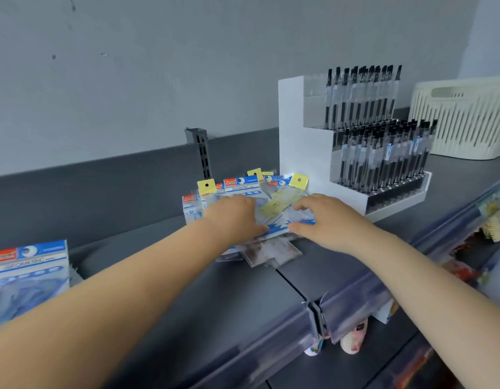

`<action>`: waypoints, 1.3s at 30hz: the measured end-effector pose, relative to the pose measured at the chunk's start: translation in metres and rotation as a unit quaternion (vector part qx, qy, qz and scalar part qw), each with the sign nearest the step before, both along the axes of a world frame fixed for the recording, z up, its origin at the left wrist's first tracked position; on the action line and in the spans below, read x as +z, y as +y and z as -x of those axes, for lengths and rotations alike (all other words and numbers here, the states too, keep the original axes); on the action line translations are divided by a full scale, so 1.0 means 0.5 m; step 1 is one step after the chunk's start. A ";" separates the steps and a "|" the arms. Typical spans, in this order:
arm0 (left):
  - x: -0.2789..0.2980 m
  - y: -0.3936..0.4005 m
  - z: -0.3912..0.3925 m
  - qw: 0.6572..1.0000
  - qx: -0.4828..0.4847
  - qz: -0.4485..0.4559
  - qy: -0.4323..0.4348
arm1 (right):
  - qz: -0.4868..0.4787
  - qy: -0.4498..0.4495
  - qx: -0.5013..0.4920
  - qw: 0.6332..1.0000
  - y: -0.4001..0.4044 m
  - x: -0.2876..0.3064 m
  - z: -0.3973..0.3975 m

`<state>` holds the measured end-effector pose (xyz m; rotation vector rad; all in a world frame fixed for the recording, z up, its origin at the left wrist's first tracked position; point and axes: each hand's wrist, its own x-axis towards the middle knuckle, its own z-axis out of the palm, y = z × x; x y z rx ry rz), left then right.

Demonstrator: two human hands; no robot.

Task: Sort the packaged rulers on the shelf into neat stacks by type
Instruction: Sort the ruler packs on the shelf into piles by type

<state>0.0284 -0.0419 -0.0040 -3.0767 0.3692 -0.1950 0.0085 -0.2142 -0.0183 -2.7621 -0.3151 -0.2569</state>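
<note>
a loose pile of packaged rulers (260, 203) is spread on the dark grey shelf (164, 279), just left of the white pen display stand (299, 141), which serves as the landmark here. blue "geometric" headers and yellow hang tabs are seen fanned out at the back of the pile, and clear sleeves stick out from its near edge, away from the stand's back wall.

the left hand (234, 217) is laid on the pile's left part, further from the stand, with its thumb pressed at the edge of a blue-and-white packet (282, 228). the right hand (324, 217) is laid on the pile's right part, just in front of the stand's base, with the fingers slightly curled over the packets and the thumb against the same blue-and-white packet. whether the packet is pinched or only pressed cannot be told, since the fingertips of both hands are partly hidden and blurred.

a separate stack of blue geometric sets (27, 273) is seen far to the left of the stand, well apart from the pile. black pens (383, 153) are held upright in the stand's tiers. a cream slotted basket (468, 122) is placed just to the right of the stand, behind it.
</note>
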 end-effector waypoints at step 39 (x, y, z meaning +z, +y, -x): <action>0.008 0.101 0.235 0.684 0.131 0.717 0.042 | -0.462 0.070 0.079 0.881 0.002 -0.019 0.063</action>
